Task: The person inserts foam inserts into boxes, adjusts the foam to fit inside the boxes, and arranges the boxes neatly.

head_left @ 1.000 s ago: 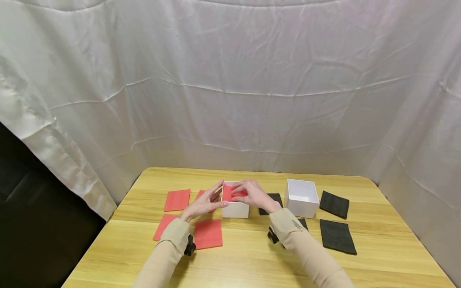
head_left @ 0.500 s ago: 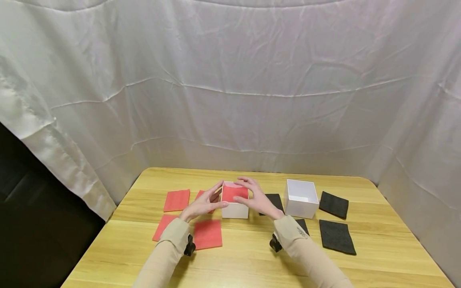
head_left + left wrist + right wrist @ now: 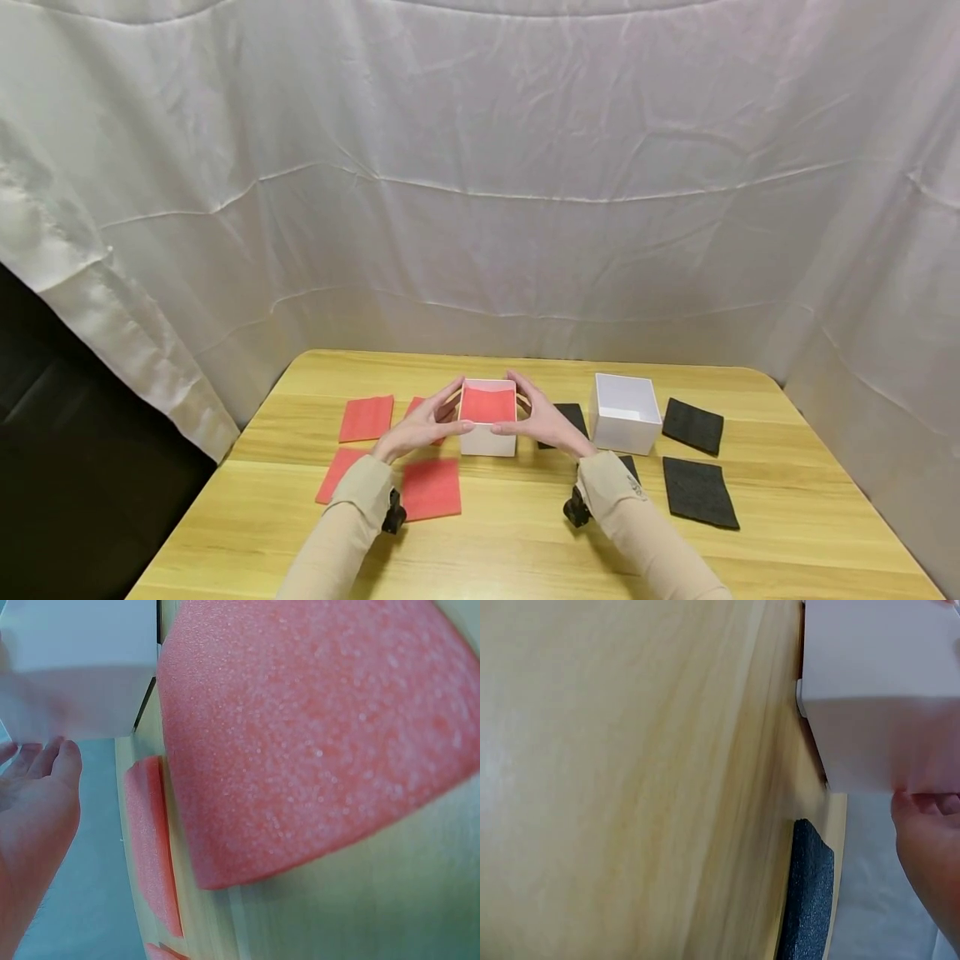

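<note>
Pale satin curtain [image 3: 480, 250] behind; wood-grain table [image 3: 517, 525] in front of it.

Key relation: the left-hand white box [image 3: 487, 442] stands directly between the two hands, near the far part of the table. Left hand [image 3: 422, 425] at its left wall, right hand [image 3: 547, 422] at its right wall; neither is clearly nearer. Box roughly square from above, no evident long axis, walls about square to the person. Both hands spread wide: each thumb toward the near face, fingers reaching along the side to the far corner. Wrist views show fingertips against the walls; how hard they press, cannot tell.

Containers: the left-hand white box holds a red foam sheet [image 3: 487, 406], lying below the rim and slightly wavy at its far edge. One sheet or a stack, cannot tell. Second white box [image 3: 626, 433], open-topped, stands right of the right hand, well apart; white inner walls visible, floor partly hidden by its near wall.

Loose pieces: four red foam squares [image 3: 432, 488] about the left arm, four black foam squares [image 3: 701, 493] to the right, two of them partly behind the right arm and hand.
</note>
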`<state>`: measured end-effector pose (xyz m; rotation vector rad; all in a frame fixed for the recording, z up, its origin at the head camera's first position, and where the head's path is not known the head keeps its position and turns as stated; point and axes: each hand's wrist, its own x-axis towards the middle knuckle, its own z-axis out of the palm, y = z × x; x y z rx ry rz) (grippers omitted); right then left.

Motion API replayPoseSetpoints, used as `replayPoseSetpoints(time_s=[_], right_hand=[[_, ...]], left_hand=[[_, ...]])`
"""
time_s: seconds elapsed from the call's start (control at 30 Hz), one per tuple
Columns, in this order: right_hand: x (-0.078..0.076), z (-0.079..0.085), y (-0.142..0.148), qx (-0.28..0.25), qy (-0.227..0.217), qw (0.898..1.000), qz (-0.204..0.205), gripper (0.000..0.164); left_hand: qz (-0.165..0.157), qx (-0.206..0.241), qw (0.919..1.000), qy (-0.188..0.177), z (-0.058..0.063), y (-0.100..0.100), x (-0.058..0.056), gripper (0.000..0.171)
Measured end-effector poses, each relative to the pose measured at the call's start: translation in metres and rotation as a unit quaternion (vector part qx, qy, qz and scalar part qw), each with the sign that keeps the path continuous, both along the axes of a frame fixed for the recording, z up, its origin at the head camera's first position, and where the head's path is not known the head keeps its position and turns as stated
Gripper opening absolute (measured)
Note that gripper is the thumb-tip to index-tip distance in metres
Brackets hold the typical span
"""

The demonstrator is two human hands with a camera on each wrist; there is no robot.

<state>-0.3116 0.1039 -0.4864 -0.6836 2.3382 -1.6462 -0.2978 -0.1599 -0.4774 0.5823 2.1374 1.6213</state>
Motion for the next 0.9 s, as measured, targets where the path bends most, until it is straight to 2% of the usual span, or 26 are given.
replayPoseSetpoints(time_s=[0.27, 0.67, 0.9], right_hand=[[0.000, -0.002, 0.002, 0.001, -0.043, 0.999, -0.009, 0.115], [-0.007, -0.006, 0.000, -0.008, -0.001, 1.000, 0.006, 0.092], [-0.005, -0.007, 0.002, -0.003, 0.002, 1.000, -0.006, 0.089]], left_hand=[[0.003, 0.008, 1.0000, -0.002, 0.000, 0.001, 0.001, 0.092], [0.017, -0.022, 0.9991, 0.033, 0.000, -0.005, 0.004, 0.096], [0.005, -0.076, 0.9949, 0.066, 0.003, -0.016, 0.013, 0.103]])
